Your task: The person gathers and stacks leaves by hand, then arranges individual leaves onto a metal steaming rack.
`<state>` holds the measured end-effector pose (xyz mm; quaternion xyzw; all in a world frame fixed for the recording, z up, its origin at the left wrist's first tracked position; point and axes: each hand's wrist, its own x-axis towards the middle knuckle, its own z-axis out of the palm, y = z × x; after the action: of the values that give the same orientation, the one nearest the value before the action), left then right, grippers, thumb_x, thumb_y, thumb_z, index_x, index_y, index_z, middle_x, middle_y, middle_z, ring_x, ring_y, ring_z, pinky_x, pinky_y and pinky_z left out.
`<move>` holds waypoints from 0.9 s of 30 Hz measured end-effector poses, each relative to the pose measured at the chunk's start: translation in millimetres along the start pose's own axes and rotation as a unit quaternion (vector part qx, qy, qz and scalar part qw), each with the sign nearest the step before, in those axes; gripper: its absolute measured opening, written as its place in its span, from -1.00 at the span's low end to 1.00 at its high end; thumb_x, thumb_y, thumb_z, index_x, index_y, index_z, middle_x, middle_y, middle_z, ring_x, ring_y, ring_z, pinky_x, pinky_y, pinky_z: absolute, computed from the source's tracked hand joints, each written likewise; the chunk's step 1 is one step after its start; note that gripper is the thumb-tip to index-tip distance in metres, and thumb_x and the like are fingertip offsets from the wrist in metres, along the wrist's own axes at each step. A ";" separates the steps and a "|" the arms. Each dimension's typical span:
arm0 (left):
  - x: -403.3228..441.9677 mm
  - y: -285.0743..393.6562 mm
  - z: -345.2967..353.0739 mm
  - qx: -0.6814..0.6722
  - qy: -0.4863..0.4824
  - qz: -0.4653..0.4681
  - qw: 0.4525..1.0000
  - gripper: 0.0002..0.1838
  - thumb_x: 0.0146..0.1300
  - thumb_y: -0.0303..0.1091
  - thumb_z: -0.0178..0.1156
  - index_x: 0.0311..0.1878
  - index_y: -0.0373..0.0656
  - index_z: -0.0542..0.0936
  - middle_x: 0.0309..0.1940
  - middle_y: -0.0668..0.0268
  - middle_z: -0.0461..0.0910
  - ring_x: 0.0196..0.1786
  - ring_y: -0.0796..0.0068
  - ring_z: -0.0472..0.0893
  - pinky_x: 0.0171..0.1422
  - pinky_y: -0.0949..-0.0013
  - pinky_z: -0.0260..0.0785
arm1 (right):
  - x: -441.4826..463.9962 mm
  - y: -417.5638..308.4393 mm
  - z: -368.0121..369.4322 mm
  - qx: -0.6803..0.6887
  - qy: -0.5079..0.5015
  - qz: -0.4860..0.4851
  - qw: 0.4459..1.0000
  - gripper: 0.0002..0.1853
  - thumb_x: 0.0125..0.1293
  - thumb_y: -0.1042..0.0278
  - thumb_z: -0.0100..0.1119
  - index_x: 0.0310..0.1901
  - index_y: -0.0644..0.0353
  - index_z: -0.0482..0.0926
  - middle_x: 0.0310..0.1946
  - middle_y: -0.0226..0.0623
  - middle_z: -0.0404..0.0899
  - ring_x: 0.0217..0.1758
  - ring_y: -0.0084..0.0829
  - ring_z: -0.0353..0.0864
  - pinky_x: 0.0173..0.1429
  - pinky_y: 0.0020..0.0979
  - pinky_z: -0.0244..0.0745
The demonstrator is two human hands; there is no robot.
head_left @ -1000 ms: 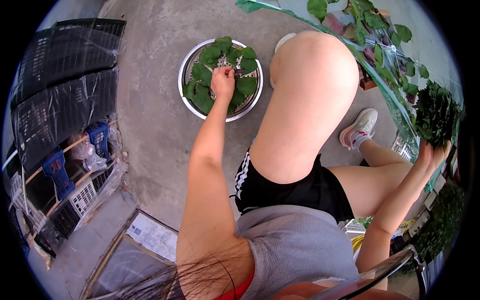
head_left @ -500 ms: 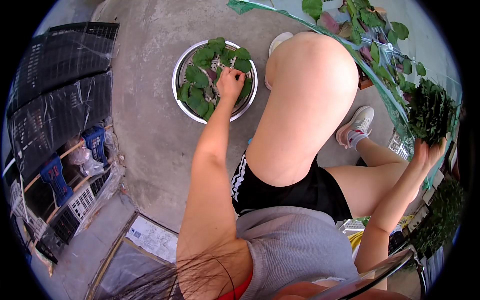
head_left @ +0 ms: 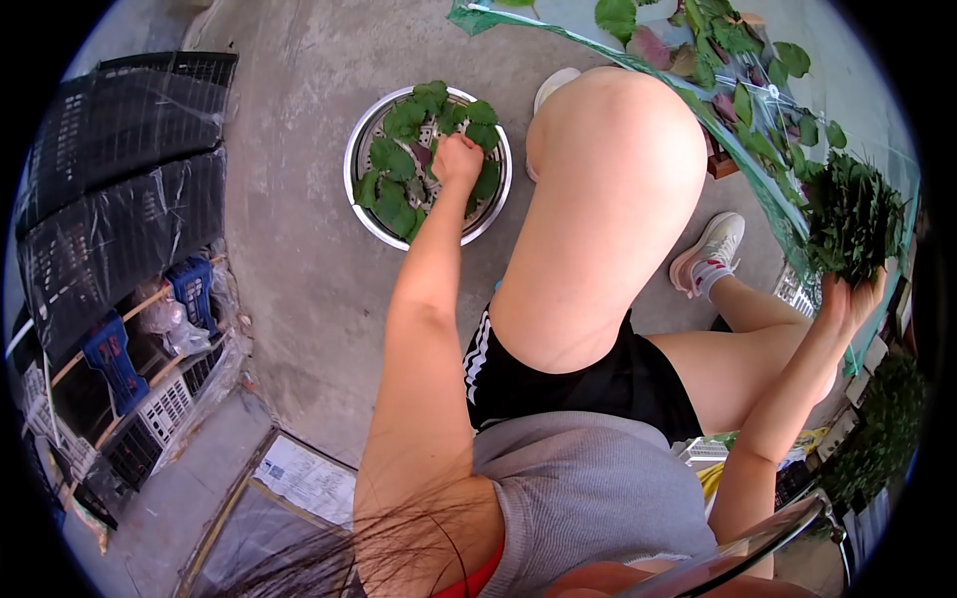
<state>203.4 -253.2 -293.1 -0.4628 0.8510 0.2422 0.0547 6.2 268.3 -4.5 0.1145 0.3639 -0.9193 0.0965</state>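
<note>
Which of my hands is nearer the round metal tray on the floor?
Left. Your left hand is over the tray, close to its leaves; your right hand is well off to the tray's right, holding a leaf bunch.

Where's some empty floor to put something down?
Between the black crates and the metal pan, the floor is bare, also down beside the left arm. The pan is crowded: leaves, plus the left hand. The green netting is leafy too.
</note>
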 end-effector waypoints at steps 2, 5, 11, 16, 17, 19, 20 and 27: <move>2.8 -3.1 -4.2 0.023 -0.046 -0.013 0.999 -0.82 -0.02 -0.17 0.29 -0.38 -0.02 0.67 -0.21 0.23 0.64 -0.13 0.21 0.63 0.00 0.17 0.47 | -1.1 -1.0 -2.6 0.032 -0.063 0.045 0.997 -0.57 0.20 0.43 0.11 0.12 0.37 0.47 0.14 -0.06 0.49 0.27 -0.13 0.40 0.44 -0.03 0.15; 1.8 -8.6 -12.7 0.019 -0.053 -0.022 0.998 -0.82 -0.02 -0.15 0.29 -0.43 -0.02 0.68 -0.25 0.20 0.66 -0.17 0.18 0.64 -0.03 0.17 0.48 | 1.0 -2.1 -8.3 0.029 -0.055 0.036 0.997 -0.55 0.19 0.42 0.11 0.14 0.36 0.46 0.17 -0.05 0.47 0.29 -0.11 0.38 0.45 -0.02 0.13; 17.5 -20.7 -30.0 -0.085 0.124 -0.061 0.987 -0.76 0.05 -0.14 0.30 -0.26 -0.05 0.63 -0.21 0.22 0.58 -0.13 0.17 0.59 -0.01 0.17 0.44 | 6.5 -9.7 -24.5 -0.046 -0.016 -0.009 0.999 -0.46 0.16 0.41 0.08 0.22 0.34 0.39 0.27 -0.01 0.35 0.36 -0.02 0.28 0.44 0.12 0.08; 70.5 -47.8 -26.3 -0.207 0.212 -0.174 0.939 -0.54 0.06 -0.16 0.37 -0.01 -0.18 0.53 -0.12 0.14 0.54 -0.05 0.18 0.57 0.11 0.20 0.39 | 3.9 -5.3 -20.8 0.011 -0.047 0.022 0.999 -0.44 0.13 0.45 0.08 0.23 0.32 0.39 0.28 0.01 0.33 0.37 -0.01 0.27 0.44 0.14 0.07; 78.7 -50.0 -26.5 -0.252 0.190 -0.202 0.927 -0.50 0.05 -0.19 0.39 0.02 -0.20 0.51 -0.07 0.11 0.54 -0.01 0.17 0.56 0.15 0.20 0.38 | 3.8 -3.6 -20.6 0.017 -0.054 0.027 0.998 -0.44 0.13 0.46 0.08 0.23 0.32 0.39 0.28 0.02 0.33 0.37 -0.01 0.27 0.44 0.15 0.07; 79.6 -40.2 -37.4 -0.321 0.143 -0.251 0.902 -0.38 -0.01 -0.29 0.44 0.13 -0.26 0.44 0.08 0.04 0.51 0.11 0.17 0.53 0.22 0.21 0.36 | 1.1 1.6 -15.5 0.020 -0.062 0.027 0.998 -0.44 0.13 0.46 0.09 0.24 0.32 0.38 0.28 0.02 0.32 0.37 -0.01 0.26 0.45 0.14 0.06; 80.3 -35.5 -41.2 -0.321 0.143 -0.251 0.902 -0.38 -0.01 -0.29 0.44 0.13 -0.26 0.44 0.08 0.04 0.51 0.11 0.17 0.53 0.22 0.21 0.36 | 0.3 3.4 -13.6 0.020 -0.065 0.026 0.997 -0.44 0.13 0.46 0.09 0.24 0.32 0.38 0.28 0.02 0.32 0.37 -0.01 0.26 0.45 0.14 0.06; 79.6 -48.1 -40.3 -0.426 0.101 -0.190 0.879 -0.62 0.04 -0.41 0.41 -0.07 -0.33 0.58 -0.30 0.21 0.64 -0.27 0.34 0.60 -0.14 0.35 0.43 | 3.4 5.9 -8.4 -0.047 0.060 -0.039 0.996 -0.47 0.19 0.40 0.06 0.23 0.33 0.38 0.27 -0.01 0.35 0.35 -0.01 0.28 0.43 0.12 0.09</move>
<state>202.9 -354.2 -300.5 -0.6161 0.5620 0.5186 -0.1887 5.7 269.5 -15.2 0.1501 0.4156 -0.8960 0.0440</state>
